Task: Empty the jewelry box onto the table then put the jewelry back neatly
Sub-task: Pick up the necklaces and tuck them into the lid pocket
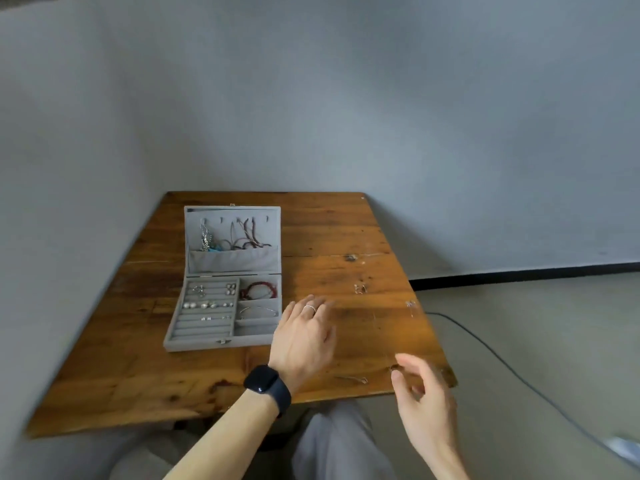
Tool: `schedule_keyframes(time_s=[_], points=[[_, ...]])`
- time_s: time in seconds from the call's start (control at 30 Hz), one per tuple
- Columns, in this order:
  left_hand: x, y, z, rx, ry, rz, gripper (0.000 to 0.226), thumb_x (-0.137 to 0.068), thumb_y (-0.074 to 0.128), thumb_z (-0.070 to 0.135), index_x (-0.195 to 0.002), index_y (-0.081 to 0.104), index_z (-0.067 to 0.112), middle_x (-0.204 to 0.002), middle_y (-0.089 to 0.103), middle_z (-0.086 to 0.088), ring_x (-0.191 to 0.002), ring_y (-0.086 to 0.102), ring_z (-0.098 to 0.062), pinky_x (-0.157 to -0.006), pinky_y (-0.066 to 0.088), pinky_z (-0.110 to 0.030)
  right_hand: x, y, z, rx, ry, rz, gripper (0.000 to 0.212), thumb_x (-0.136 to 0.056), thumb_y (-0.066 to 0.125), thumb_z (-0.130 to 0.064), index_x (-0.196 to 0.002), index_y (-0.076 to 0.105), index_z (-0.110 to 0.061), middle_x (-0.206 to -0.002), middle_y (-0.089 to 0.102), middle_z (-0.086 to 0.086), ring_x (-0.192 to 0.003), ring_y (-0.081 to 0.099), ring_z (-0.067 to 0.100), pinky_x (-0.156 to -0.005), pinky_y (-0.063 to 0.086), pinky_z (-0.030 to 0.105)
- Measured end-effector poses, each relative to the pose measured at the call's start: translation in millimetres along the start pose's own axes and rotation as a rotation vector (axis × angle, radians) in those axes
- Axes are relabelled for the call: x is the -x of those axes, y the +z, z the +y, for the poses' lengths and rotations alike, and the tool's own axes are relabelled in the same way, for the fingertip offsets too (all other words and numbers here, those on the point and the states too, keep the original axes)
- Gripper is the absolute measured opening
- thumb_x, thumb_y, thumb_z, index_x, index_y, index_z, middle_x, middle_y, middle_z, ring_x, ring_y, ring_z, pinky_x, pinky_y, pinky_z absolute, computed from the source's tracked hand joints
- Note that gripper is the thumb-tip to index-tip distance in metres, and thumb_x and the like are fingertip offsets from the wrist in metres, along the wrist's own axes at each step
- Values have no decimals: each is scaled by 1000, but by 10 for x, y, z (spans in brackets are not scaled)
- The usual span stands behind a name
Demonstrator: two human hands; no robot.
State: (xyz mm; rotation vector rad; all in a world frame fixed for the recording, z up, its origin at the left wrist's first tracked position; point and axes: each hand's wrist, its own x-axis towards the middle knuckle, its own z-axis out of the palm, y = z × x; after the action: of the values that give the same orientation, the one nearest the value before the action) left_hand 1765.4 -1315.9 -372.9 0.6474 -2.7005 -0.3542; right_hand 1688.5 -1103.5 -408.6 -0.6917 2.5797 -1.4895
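The grey jewelry box (221, 342) sits open on the left half of the wooden table (138, 375), its lid (233, 261) swung back on the far side. Cord and chain necklaces (242, 235) hang from the lid's hooks above a fabric pocket. In the base, small earrings (204, 304) sit in the ring rolls on the left. Of the right-hand compartments, the far one holds a red bracelet (258, 289) and the next one a silver bangle (259, 310). The left hand (304, 337) hovers just right of the box's near right corner, palm down, its fingers stretched forward and close together, holding nothing visible. It wears a ring (310, 308), and a black smartwatch (265, 381) is on the wrist. The right hand (429, 403) is at the table's near right edge, blurred, its fingers loosely curved and the thumb held apart from them, with nothing seen between. A few small silver pieces lie loose on the right half of the table: one (360, 289) mid-table, another (410, 304) near the right edge, and a thin chain (353, 378) by the near edge. A dark cable (502, 362) runs across the floor on the right.
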Motion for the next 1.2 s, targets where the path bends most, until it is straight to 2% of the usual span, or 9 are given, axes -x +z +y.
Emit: schedule_keyframes(time_s=[0.2,0.33,0.47,0.6,0.77,0.93,1.03,1.13,1.2], points=[[396,534,356,33,-53,-287,64,-103,23,53,-158,20,21,-166,14,3,-154,3,-15,-125,6,-42,288,-345,585,-91,388,191,14,-90,71,-25,-98,61,-30,-98,71,-9,-87,64,5,-77,43,29],[493,692,388,-8,-53,-334,75,-98,9,65,-160,8,22,-167,-1,7,-153,-8,-12,-124,-4,-41,47,-442,720,-178,616,125,45,-87,63,-59,-111,49,-24,-99,69,-7,-78,69,13,-72,54,35],[550,728,363,-68,-19,-320,91,-87,-1,79,-160,1,25,-166,-4,9,-151,-12,-10,-122,-8,-38,-261,-395,682,-222,710,108,64,-76,63,-76,-100,53,-18,-85,70,0,-59,62,13,-50,46,27],[544,711,354,-99,-8,-341,102,-78,-7,86,-160,-2,25,-166,-5,8,-152,-12,-11,-120,-10,-36,-358,-320,750,-252,735,143,54,-79,73,-61,-96,59,-12,-77,69,5,-56,62,15,-54,52,29],[494,682,356,-73,-12,-341,93,-88,13,81,-160,2,24,-167,-2,6,-153,-8,-12,-121,-8,-37,-214,-361,815,-465,671,209,21,-84,80,-26,-90,74,-7,-72,75,3,-65,68,15,-66,58,30],[427,505,471,67,-23,-315,71,-95,44,61,-154,30,23,-161,27,-1,-149,20,-22,-120,25,-43,-53,-593,749,-516,664,241,6,-84,77,-12,-85,75,-7,-69,74,3,-58,64,10,-56,54,22],[445,394,742,282,-10,-283,45,-96,49,53,-135,54,31,-135,55,4,-119,52,-15,-92,52,-34,-45,-792,625,-539,658,160,7,-84,76,-13,-84,74,-7,-68,70,2,-56,59,10,-56,51,23],[431,371,1122,747,-268,-651,41,-97,48,57,-108,71,25,-104,75,6,-82,66,-10,-68,56,-25,-70,-971,447,-519,606,52,9,-85,76,-16,-84,75,-8,-67,67,1,-59,56,13,-56,50,25],[412,406,1331,1005,-463,-952,54,-97,41,62,-108,72,19,-99,77,6,-69,61,-11,-56,49,-23,-82,-1073,318,-487,559,-6,10,-85,76,-19,-85,76,-8,-68,67,1,-60,56,13,-58,49,26]])
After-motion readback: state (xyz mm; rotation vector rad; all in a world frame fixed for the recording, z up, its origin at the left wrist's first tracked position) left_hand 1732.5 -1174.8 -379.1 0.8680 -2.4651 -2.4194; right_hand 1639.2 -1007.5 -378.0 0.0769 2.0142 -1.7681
